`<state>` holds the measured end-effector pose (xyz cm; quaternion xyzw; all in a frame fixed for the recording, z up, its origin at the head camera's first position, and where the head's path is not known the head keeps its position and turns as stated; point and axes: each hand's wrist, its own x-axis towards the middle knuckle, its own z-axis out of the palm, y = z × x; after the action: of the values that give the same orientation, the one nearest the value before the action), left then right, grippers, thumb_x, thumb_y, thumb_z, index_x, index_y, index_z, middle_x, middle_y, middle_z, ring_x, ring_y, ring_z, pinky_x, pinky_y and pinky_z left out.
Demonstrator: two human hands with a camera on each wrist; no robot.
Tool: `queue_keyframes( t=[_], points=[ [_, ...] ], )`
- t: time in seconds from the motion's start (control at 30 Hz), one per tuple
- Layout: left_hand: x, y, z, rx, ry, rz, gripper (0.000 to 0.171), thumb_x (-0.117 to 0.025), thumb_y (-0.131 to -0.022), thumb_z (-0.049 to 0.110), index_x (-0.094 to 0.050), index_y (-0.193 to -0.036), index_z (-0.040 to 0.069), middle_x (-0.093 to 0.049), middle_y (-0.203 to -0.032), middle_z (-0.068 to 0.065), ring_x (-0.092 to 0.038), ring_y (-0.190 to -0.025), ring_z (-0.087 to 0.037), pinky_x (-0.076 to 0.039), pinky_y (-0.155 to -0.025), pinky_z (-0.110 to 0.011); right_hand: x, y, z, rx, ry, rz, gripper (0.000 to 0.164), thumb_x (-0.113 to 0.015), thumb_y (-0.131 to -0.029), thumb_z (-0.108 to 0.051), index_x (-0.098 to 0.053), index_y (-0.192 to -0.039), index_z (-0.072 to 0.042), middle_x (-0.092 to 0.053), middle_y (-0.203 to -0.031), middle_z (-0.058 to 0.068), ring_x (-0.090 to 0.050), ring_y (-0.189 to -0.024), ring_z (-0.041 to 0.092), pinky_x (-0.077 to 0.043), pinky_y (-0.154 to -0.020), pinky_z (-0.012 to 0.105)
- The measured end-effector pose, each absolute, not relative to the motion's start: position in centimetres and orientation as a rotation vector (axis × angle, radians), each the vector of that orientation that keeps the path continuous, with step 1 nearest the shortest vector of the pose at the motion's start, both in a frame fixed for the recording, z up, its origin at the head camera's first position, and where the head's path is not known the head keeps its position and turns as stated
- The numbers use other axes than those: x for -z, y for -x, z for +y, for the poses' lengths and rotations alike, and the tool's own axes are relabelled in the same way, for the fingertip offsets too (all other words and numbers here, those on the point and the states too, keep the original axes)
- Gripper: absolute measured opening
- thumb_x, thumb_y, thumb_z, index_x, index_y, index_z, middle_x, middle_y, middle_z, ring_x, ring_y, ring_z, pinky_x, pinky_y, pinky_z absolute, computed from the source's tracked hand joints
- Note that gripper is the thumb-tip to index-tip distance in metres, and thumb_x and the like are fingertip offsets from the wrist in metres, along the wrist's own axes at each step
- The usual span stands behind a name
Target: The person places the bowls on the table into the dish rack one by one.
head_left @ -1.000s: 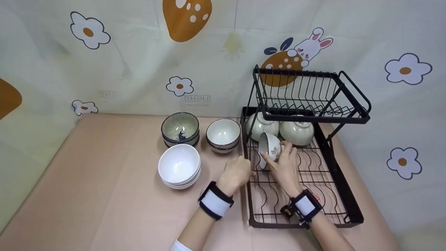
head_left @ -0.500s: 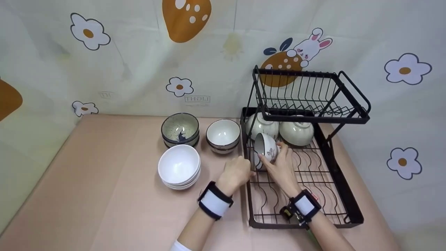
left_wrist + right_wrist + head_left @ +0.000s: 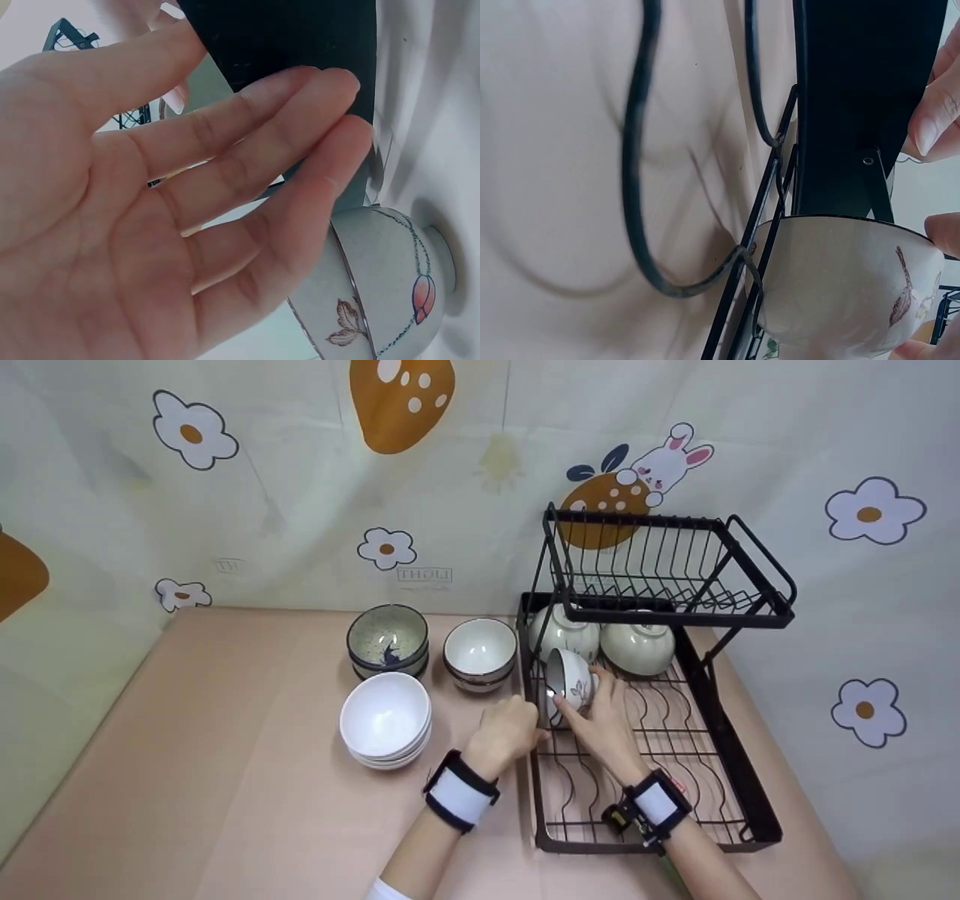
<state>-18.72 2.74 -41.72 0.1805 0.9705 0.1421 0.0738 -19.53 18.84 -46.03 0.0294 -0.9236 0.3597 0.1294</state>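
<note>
My right hand (image 3: 606, 729) pinches a small white bowl (image 3: 576, 684) with a dark rim and a brown leaf pattern. The bowl stands on its side in the lower tier of a black dish rack (image 3: 660, 846), its opening facing left. In the right wrist view the bowl (image 3: 840, 277) lies against the rack's wires. The left hand (image 3: 504, 735) holds the rack's left side wall, fingers (image 3: 262, 150) along the outside and thumb over the inner side. Behind the held bowl, two larger bowls, one left (image 3: 568, 634) and one right (image 3: 639, 645), lie upside down in the rack.
Left of the rack stand stacked patterned bowls (image 3: 480, 649), speckled dark-rimmed bowls (image 3: 386, 637) and plain white bowls (image 3: 385, 716). The rack's upper wire tier (image 3: 675, 620) overhangs its rear part. A printed cloth (image 3: 300, 495) hangs behind the table (image 3: 247, 780).
My right hand has shifted the bowl a little left, toward the rack's left wall, mostly in the earlier half second. The left hand has stayed on the rack wall.
</note>
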Motion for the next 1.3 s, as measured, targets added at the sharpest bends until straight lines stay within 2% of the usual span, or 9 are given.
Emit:
queue_keyframes(
  t=[0.23, 0.4, 0.5, 0.7, 0.83, 0.93, 1.07, 1.17, 1.3],
  points=[
    [41.6, 18.8, 2.3, -0.505, -0.587, 2.956, 0.033, -0.071, -0.086, 0.027, -0.064, -0.103, 0.0, -0.066, -0.091, -0.014, -0.063, -0.074, -0.023, -0.054, -0.064, -0.031, 45.8, 19.3, 19.1, -1.026, -0.09, -2.69, 0.068, -0.068, -0.088, -0.034, -0.036, -0.137, 0.001, -0.035, -0.124, 0.026, -0.047, -0.108, 0.044, -0.048, -0.085, 0.054],
    [41.6, 19.0, 2.1, -0.519, -0.627, 2.992, 0.031, -0.07, -0.087, 0.025, -0.063, -0.105, 0.0, -0.065, -0.097, -0.015, -0.064, -0.083, -0.027, -0.055, -0.071, -0.035, 45.5, 19.2, 19.3, -1.006, -0.129, -2.632, 0.059, -0.067, -0.09, -0.029, -0.042, -0.134, 0.0, -0.034, -0.123, 0.025, -0.049, -0.104, 0.043, -0.049, -0.082, 0.054],
    [41.6, 19.0, 2.0, -0.53, -0.664, 3.017, 0.03, -0.07, -0.088, 0.024, -0.062, -0.105, 0.001, -0.063, -0.099, -0.014, -0.064, -0.087, -0.027, -0.055, -0.074, -0.036, 45.1, 19.1, 19.5, -1.014, -0.141, -2.569, 0.051, -0.066, -0.091, -0.023, -0.044, -0.131, 0.001, -0.034, -0.117, 0.023, -0.049, -0.096, 0.038, -0.049, -0.078, 0.051],
    [41.6, 19.3, 1.9, -0.527, -0.712, 3.136, 0.026, -0.07, -0.087, 0.02, -0.063, -0.104, 0.002, -0.061, -0.1, -0.011, -0.061, -0.087, -0.025, -0.055, -0.07, -0.034, 44.4, 18.8, 20.0, -1.047, -0.12, -2.46, 0.044, -0.062, -0.092, -0.017, -0.047, -0.128, 0.002, -0.036, -0.115, 0.021, -0.046, -0.098, 0.035, -0.046, -0.08, 0.05],
    [42.1, 20.0, 1.8, -0.443, -0.731, 3.373, 0.028, -0.072, -0.08, 0.006, -0.061, -0.105, 0.001, -0.06, -0.103, -0.013, -0.057, -0.092, -0.028, -0.054, -0.069, -0.033, 44.1, 18.7, 20.1, -1.056, -0.133, -2.366, 0.04, -0.062, -0.091, -0.013, -0.05, -0.123, 0.006, -0.041, -0.114, 0.021, -0.048, -0.1, 0.036, -0.045, -0.083, 0.051],
    [42.8, 20.8, 1.7, -0.424, -0.724, 3.546, 0.038, -0.07, -0.072, -0.004, -0.059, -0.108, 0.0, -0.058, -0.11, -0.016, -0.055, -0.1, -0.031, -0.054, -0.074, -0.036, 44.0, 18.7, 20.2, -1.02, -0.157, -2.326, 0.034, -0.065, -0.089, -0.01, -0.054, -0.117, 0.006, -0.047, -0.11, 0.02, -0.052, -0.097, 0.035, -0.046, -0.083, 0.05],
    [44.0, 21.8, 1.2, -0.418, -0.656, 3.643, 0.047, -0.068, -0.071, -0.007, -0.056, -0.116, -0.001, -0.056, -0.12, -0.02, -0.053, -0.111, -0.036, -0.049, -0.09, -0.043, 44.1, 18.7, 20.2, -0.953, -0.208, -2.318, 0.025, -0.067, -0.086, -0.008, -0.059, -0.107, 0.004, -0.056, -0.1, 0.017, -0.058, -0.09, 0.033, -0.049, -0.079, 0.047],
    [45.0, 22.3, 0.7, -0.38, -0.57, 3.62, 0.05, -0.069, -0.073, -0.004, -0.054, -0.121, -0.003, -0.059, -0.118, -0.021, -0.054, -0.112, -0.037, -0.045, -0.095, -0.048, 44.2, 18.8, 20.2, -0.913, -0.244, -2.321, 0.021, -0.067, -0.086, -0.007, -0.062, -0.103, 0.003, -0.059, -0.095, 0.016, -0.06, -0.084, 0.033, -0.05, -0.075, 0.047],
    [45.9, 22.7, 0.2, -0.288, -0.497, 3.567, 0.046, -0.072, -0.075, 0.001, -0.057, -0.118, -0.002, -0.067, -0.101, -0.016, -0.062, -0.096, -0.032, -0.044, -0.095, -0.05, 44.3, 18.7, 20.2, -0.878, -0.27, -2.312, 0.018, -0.068, -0.085, -0.007, -0.063, -0.099, 0.003, -0.06, -0.091, 0.015, -0.061, -0.078, 0.032, -0.051, -0.071, 0.046]
  ],
)
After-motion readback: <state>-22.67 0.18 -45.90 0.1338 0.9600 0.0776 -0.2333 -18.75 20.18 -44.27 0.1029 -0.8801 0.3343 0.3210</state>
